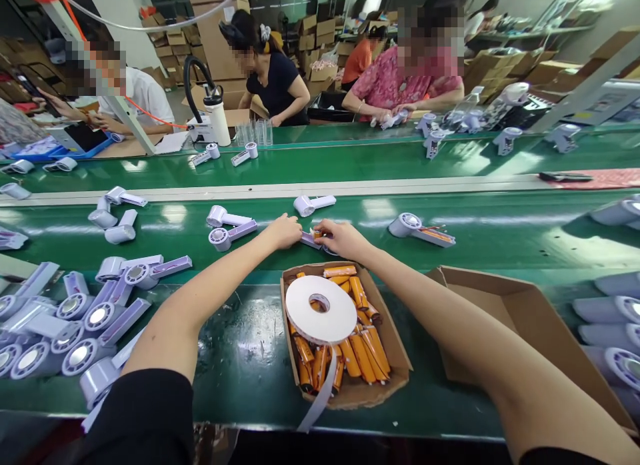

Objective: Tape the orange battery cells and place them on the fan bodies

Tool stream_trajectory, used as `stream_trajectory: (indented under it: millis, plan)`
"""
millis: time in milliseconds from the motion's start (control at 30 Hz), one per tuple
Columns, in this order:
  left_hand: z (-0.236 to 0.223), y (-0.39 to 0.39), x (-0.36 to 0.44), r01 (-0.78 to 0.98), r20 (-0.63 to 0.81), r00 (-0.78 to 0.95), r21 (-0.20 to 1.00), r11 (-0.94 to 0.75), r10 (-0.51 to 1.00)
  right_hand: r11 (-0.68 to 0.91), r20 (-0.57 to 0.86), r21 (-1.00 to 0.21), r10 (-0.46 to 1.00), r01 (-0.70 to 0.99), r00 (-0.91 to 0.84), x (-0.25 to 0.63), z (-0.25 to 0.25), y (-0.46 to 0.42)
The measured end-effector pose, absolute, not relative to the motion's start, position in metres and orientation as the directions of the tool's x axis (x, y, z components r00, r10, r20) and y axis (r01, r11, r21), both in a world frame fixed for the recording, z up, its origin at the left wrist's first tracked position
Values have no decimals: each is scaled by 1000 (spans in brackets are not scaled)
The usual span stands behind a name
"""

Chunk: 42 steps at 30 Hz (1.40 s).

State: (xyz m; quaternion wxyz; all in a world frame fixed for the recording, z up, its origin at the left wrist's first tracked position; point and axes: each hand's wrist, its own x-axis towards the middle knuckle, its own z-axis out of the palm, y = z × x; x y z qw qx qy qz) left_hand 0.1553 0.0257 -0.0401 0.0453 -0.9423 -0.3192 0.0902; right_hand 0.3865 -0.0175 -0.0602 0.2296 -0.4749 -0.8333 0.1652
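My left hand (286, 232) is closed on a pale purple handheld fan housing (309, 240), most of which the fingers hide. At the handle of that housing, my right hand (341, 239) pinches a small orange piece (317, 234) that looks like a battery cell. Just in front of both hands stands a cardboard box (395, 384) of orange battery cells (363, 357). A roll of white tape (300, 312) lies on top of the cells, its loose end hanging over the front of the box.
Fan housings (83, 355) are heaped at the left, and more (613, 310) stand at the right. One housing with wires (423, 230) lies right of my hands. A cardboard tray (493, 298) sits beside the box. Co-workers (280, 78) work across the green belt (350, 162).
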Motion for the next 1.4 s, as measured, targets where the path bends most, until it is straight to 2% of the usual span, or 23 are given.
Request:
stream_trajectory:
  millis: [433,633,867,1100,1400]
  plan:
    - [-39,37,162,554,-153,812,-102,-826,563,437,234,-516,899,737,-370,397,-62,-21]
    - [-42,39,183,659,-161,727,-110,-744,668,432,252,-472,902,769,-352,401,-62,-24]
    - [-39,38,191,619,-191,766,-34,-784,613,442,261,-459,896,771,-359,407,-62,-25]
    - [-24,64,191,651,-266,749,128,-748,607,448,334,-469,888,761,-317,415,-66,-25]
    - [-39,21,211,692,-118,719,42,-720,684,466,323,-419,878,779,-352,419,-70,-25]
